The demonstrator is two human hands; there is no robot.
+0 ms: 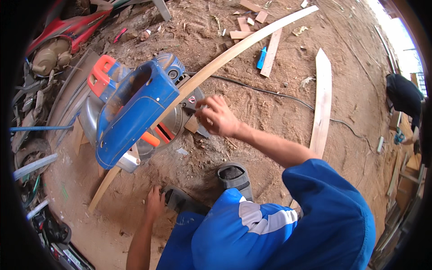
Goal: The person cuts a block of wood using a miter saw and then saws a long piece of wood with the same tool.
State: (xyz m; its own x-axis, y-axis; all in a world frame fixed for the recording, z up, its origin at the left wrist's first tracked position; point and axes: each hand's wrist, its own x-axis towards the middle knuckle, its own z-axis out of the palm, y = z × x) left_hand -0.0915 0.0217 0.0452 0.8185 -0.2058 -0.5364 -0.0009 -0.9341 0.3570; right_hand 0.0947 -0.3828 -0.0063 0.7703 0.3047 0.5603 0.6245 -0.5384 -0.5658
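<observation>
A blue miter saw [137, 105] with an orange handle stands on the ground in front of me, to the left. A long, narrow wooden strip [238, 50] runs through the saw, partly hidden by its blue housing. My right hand [217, 116] hovers beside the saw's round base, just right of the strip, its fingers loosely bent and apart with nothing visible in them. Below its fingertips is a small wood block [192, 124]. Low beside my sandal [182, 199], my left hand [155, 201] hangs with loose fingers, holding nothing I can see.
A black cable [270, 93] crosses the sandy ground. A pale board [321, 99] lies to the right. Wood offcuts [271, 53] and a blue marker-like item [261, 58] lie at the far side. Machine parts [51, 54] crowd the left; stacked wood [407, 180] lines the right.
</observation>
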